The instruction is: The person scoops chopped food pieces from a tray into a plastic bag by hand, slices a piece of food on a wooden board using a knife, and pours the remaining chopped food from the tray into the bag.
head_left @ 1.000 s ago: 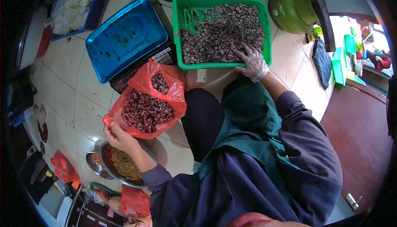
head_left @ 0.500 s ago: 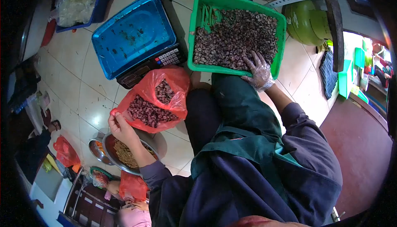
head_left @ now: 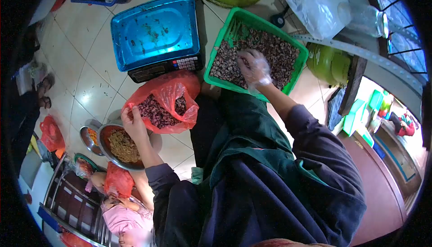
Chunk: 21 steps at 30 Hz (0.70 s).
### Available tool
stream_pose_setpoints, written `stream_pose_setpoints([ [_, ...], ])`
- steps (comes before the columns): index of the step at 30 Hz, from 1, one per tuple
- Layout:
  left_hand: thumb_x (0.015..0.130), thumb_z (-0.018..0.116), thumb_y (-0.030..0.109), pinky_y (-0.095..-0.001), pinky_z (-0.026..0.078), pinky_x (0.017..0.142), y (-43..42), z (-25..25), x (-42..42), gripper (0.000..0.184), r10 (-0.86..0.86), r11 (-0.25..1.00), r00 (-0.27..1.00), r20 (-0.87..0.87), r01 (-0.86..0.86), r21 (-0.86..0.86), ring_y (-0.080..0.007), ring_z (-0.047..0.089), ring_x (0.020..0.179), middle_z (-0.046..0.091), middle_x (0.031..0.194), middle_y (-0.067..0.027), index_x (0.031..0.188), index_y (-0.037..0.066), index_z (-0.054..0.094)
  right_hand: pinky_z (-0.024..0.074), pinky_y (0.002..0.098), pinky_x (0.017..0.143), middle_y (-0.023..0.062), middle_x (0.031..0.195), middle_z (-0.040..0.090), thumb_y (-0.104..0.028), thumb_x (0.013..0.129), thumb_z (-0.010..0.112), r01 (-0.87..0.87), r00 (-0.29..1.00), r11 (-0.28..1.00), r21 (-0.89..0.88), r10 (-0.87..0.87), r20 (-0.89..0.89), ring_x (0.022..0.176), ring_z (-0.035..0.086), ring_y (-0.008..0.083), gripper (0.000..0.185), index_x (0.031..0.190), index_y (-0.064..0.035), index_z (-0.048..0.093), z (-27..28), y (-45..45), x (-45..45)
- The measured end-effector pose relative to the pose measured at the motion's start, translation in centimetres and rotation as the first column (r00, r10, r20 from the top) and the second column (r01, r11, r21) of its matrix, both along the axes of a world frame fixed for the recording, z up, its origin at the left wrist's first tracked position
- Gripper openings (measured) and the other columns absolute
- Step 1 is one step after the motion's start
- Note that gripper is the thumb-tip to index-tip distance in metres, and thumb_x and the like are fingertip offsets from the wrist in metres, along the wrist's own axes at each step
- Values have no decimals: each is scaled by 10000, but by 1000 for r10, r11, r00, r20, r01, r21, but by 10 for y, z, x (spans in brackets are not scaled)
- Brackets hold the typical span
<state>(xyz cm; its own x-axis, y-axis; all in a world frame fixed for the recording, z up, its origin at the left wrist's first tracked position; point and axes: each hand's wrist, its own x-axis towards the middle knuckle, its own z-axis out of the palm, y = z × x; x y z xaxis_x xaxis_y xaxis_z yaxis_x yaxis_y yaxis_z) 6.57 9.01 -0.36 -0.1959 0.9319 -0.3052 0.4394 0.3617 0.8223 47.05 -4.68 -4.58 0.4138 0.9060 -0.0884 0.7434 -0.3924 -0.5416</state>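
My left hand (head_left: 133,122) is bare and pinches the rim of a red plastic bag (head_left: 190,117). The bag gapes open, with small dark purple-brown ring-shaped slices (head_left: 155,111) inside. Over the green tray (head_left: 226,84) is my right hand (head_left: 254,67), in a clear plastic glove. Its fingers curl in among more ring-shaped slices (head_left: 282,60) that cover most of the tray; what lies under the palm is hidden. The tray stands just beyond my knees, tilted in the view.
A blue tray (head_left: 157,26) sits on a black digital scale (head_left: 148,72). Left of me are a steel bowl of shredded brown food (head_left: 123,145) and a smaller bowl with orange bits (head_left: 92,136). Green gas cylinders (head_left: 326,62) stand behind the green tray. Another person in pink (head_left: 128,217) sits nearby.
My right hand has moved left from the tray's near right corner to its middle, its spread fingers now curled. My left hand keeps its pinch on the bag. The camera view has shifted.
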Motion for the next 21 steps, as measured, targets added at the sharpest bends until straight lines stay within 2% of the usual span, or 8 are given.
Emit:
stream_pose_setpoints([
  [1,894,615,134,-262,461,777,2,6,2,217,5,1000,1000,-25,-5,-17,-131,561,854,600,973,-70,1051,-5,558,446,460,891,167,1108,581,-289,848,610,-38,999,998,40,37,32,1030,540,363,257,1073,-166,637,1,25,-6],
  [3,894,615,135,-259,456,772,5,22,9,210,3,998,996,-84,-8,-59,-128,553,838,596,948,-60,1044,-3,561,448,457,895,175,1094,579,-295,845,614,-94,995,994,-56,95,28,1028,539,363,268,1082,-170,636,2,71,-20],
  [7,892,614,149,-266,443,764,12,25,0,214,-3,986,997,-72,-9,-164,-128,537,815,581,909,-45,1030,-8,563,459,423,889,158,1097,581,-257,865,553,-255,961,939,-229,272,45,1028,549,339,218,1013,-118,631,-14,113,-38],
  [8,888,615,157,-272,445,754,14,21,-5,216,-39,984,996,-79,24,-176,-134,539,815,586,908,-51,1020,-8,573,471,394,877,144,1118,585,-217,845,547,-362,850,824,-437,484,207,1024,559,319,196,972,-93,629,-11,105,-35],
  [11,882,616,221,-272,441,783,22,25,-9,269,-125,971,986,-112,99,-215,-136,542,850,600,927,-56,1006,-15,589,474,457,822,150,993,588,-173,773,618,-229,973,918,-324,228,-42,1017,557,325,213,959,-70,625,-19,85,-29],
  [15,882,614,218,-270,440,739,28,20,-16,257,-107,959,993,-58,87,-269,-135,529,783,592,874,-42,991,-14,590,431,398,989,173,1337,482,-287,861,565,-112,944,602,-791,312,104,1184,505,330,470,1285,-93,504,-22,50,0],
  [18,891,606,230,-300,450,774,26,19,-25,298,-170,933,976,-139,113,-341,-166,559,840,609,919,-93,1031,-33,589,393,441,1029,178,1466,332,-420,855,581,93,977,531,-842,112,179,1301,395,361,677,1423,-131,349,-6,48,24],
  [21,897,595,233,-310,447,779,20,23,-24,293,-168,930,976,-137,111,-350,-165,559,834,613,914,-95,1031,-28,594,346,476,1060,168,1529,202,-542,827,582,203,939,449,-870,164,304,1372,285,369,802,1473,-191,260,-65,25,67],
])
